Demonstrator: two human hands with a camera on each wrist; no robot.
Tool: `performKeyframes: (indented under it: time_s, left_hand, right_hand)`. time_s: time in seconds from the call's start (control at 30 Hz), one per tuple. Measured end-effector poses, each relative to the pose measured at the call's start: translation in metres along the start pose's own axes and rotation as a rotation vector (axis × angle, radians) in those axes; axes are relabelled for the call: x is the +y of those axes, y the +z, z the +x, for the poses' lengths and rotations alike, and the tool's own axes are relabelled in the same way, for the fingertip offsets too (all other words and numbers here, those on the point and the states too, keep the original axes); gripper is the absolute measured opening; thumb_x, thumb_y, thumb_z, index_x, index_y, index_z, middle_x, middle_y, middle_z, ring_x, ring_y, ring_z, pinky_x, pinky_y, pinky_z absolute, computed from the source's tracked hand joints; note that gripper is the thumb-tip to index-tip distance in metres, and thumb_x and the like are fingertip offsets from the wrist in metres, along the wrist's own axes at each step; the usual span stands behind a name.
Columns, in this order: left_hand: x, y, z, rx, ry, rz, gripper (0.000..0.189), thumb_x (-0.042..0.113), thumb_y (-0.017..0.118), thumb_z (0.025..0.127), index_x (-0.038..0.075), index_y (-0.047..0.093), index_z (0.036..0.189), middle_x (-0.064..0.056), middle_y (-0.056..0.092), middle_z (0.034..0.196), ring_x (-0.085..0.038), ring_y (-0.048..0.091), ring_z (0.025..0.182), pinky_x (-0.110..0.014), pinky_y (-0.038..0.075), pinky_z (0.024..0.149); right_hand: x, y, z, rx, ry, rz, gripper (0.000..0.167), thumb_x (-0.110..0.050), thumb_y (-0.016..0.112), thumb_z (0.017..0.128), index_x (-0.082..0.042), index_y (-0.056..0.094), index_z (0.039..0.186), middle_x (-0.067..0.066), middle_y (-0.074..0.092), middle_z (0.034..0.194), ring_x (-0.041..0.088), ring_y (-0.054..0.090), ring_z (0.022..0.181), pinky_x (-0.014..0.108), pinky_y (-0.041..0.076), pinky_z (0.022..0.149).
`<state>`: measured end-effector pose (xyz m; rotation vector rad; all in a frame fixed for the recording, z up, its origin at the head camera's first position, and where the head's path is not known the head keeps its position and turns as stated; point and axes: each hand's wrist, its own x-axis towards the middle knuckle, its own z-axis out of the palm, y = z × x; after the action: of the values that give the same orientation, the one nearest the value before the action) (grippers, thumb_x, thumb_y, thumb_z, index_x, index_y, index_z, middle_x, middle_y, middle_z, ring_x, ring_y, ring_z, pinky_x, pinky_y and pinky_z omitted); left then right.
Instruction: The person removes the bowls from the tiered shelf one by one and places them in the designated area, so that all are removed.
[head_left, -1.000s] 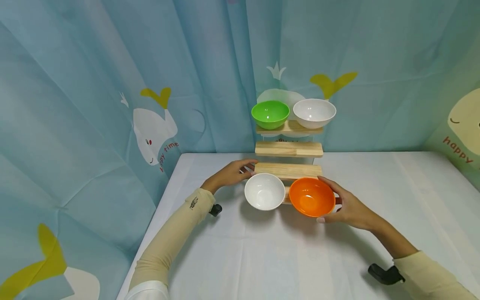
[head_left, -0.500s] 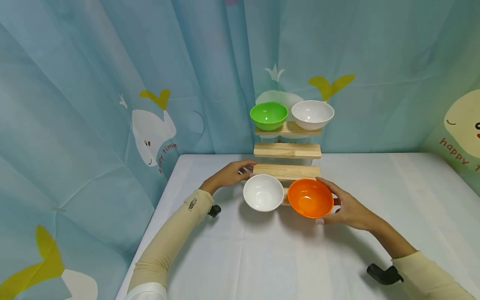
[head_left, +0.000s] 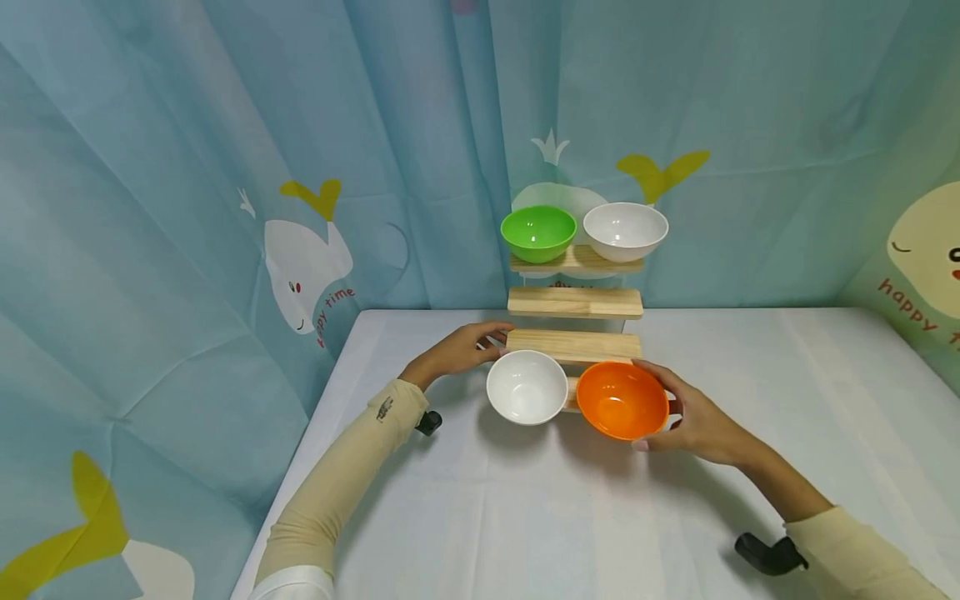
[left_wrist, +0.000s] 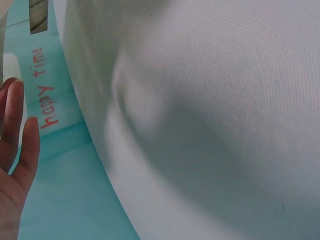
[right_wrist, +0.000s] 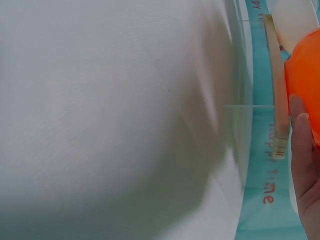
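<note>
A stepped display rack (head_left: 575, 302) with wooden boards stands at the back of the table. On its lowest board, partly hidden, sit a white bowl (head_left: 527, 387) and, to its right, an orange bowl (head_left: 622, 401). My right hand (head_left: 693, 421) holds the orange bowl from the right, thumb in front and fingers behind; the right wrist view shows fingers (right_wrist: 302, 150) against the bowl's side. My left hand (head_left: 459, 348) grips the left end of the board just above, its thumb close to the white bowl's rim. The left wrist view shows only part of that hand.
A green bowl (head_left: 538, 234) and another white bowl (head_left: 626, 232) sit side by side on the top board. A white cloth covers the table (head_left: 540, 525). Blue printed curtains (head_left: 420, 167) hang behind and at the left.
The orange bowl and my right hand have shifted very slightly toward me. The view has drifted a little; my left hand and the other bowls keep their places.
</note>
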<state>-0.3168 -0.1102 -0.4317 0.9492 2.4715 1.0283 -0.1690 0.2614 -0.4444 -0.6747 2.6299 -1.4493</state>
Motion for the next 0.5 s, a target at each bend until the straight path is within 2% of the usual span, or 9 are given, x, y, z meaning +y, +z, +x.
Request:
performKeyframes:
  time_s: [0.13, 0.37, 0.5]
  left_hand:
    - [-0.002, 0.0, 0.0, -0.001, 0.002, -0.022, 0.05, 0.024, 0.058, 0.104, 0.015, 0.046, 0.151, -0.012, 0.057, 0.141, -0.026, 0.061, 0.121, -0.035, 0.053, 0.096]
    - [-0.004, 0.0, 0.001, -0.002, 0.002, -0.058, 0.049, 0.023, 0.059, 0.103, 0.013, 0.048, 0.15, -0.012, 0.056, 0.142, -0.028, 0.059, 0.124, -0.037, 0.052, 0.098]
    - [-0.004, -0.001, 0.002, -0.003, -0.002, -0.071, 0.049, 0.023, 0.06, 0.103, 0.013, 0.048, 0.15, -0.013, 0.056, 0.142, -0.028, 0.058, 0.125, -0.038, 0.051, 0.1]
  right_hand:
    - [0.001, 0.001, -0.003, -0.004, 0.0, 0.024, 0.102, -0.012, 0.089, 0.073, -0.008, 0.03, 0.156, 0.017, 0.046, 0.141, 0.013, 0.065, 0.096, 0.031, 0.055, 0.063]
    - [0.0, 0.001, -0.008, -0.015, -0.025, 0.075, 0.101, -0.008, 0.088, 0.073, -0.011, 0.031, 0.156, -0.007, 0.046, 0.135, 0.011, 0.066, 0.093, 0.034, 0.058, 0.06]
    - [-0.001, 0.0, -0.011, -0.022, -0.034, 0.087, 0.102, -0.006, 0.088, 0.073, -0.01, 0.03, 0.156, -0.012, 0.046, 0.134, 0.01, 0.066, 0.094, 0.034, 0.058, 0.06]
